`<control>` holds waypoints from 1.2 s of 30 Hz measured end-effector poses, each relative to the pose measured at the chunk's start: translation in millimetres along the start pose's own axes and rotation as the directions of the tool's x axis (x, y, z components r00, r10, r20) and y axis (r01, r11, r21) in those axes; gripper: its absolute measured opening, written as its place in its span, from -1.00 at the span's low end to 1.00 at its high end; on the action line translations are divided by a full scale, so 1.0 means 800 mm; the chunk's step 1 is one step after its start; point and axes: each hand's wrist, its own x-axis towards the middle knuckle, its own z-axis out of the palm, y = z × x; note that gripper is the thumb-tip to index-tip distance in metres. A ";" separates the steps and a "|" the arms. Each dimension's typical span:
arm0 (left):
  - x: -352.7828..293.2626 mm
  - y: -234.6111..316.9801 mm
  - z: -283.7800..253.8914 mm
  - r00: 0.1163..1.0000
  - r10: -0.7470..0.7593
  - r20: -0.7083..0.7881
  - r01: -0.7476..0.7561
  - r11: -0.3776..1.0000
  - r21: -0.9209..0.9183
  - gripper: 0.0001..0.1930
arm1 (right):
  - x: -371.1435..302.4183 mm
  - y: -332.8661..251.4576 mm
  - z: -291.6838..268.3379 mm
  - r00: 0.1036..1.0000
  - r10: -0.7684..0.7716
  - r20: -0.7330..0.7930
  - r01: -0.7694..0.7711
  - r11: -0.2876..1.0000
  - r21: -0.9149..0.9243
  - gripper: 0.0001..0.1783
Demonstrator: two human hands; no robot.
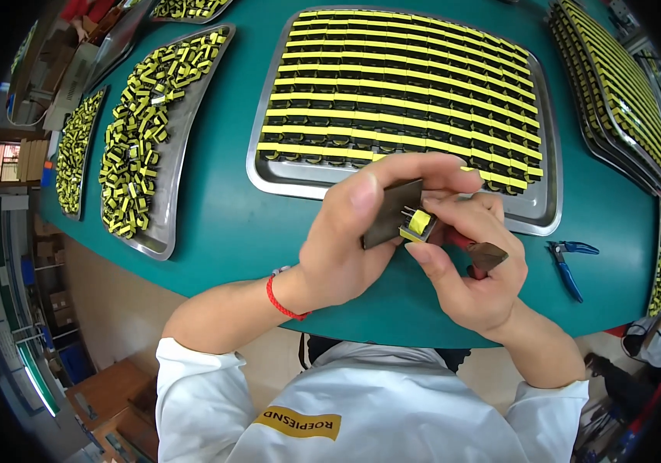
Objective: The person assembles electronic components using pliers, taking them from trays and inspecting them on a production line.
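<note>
My left hand (338, 239) is closed on a dark flat plate (387, 220), gripped between the thumb and the fingers. Against the plate's right side, my right hand (481, 282) pinches a small transformer (418, 224) between thumb and forefinger. Yellow tape wraps the transformer, and its thin metal pins point toward the plate. A tool with red handles (478, 251) is tucked in the right palm; its kind is partly hidden by the fingers. Just beyond both hands lies a metal tray (284, 185) with transformers (400, 85) set in neat rows.
On the green table (222, 231), blue-handled cutters (568, 270) lie to the right. Stacked trays of lined-up transformers (616, 92) stand at the far right. To the left, a metal tray (170, 185) holds loose transformers in a heap, with another heaped tray (77, 212) beyond it.
</note>
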 end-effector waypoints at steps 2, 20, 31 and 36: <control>0.000 0.008 0.000 0.999 -0.037 0.020 0.036 0.996 0.087 -0.16 | 0.000 -0.003 -0.001 1.000 0.004 -0.005 -0.004 1.000 -0.018 -0.54; -0.002 -0.005 0.008 0.998 -0.055 -0.017 0.058 0.968 0.243 -0.24 | -0.002 -0.006 0.000 1.000 0.015 0.012 -0.015 0.999 -0.036 -0.60; -0.001 -0.011 0.009 0.995 -0.055 -0.086 0.072 0.974 0.215 -0.35 | 0.000 0.001 -0.002 0.999 -0.025 0.039 0.029 0.993 -0.113 -0.62; 0.008 -0.002 0.009 0.960 -0.237 -0.152 0.221 0.969 -0.112 -0.37 | 0.005 -0.001 -0.004 0.996 0.060 0.059 -0.055 0.995 -0.086 -0.63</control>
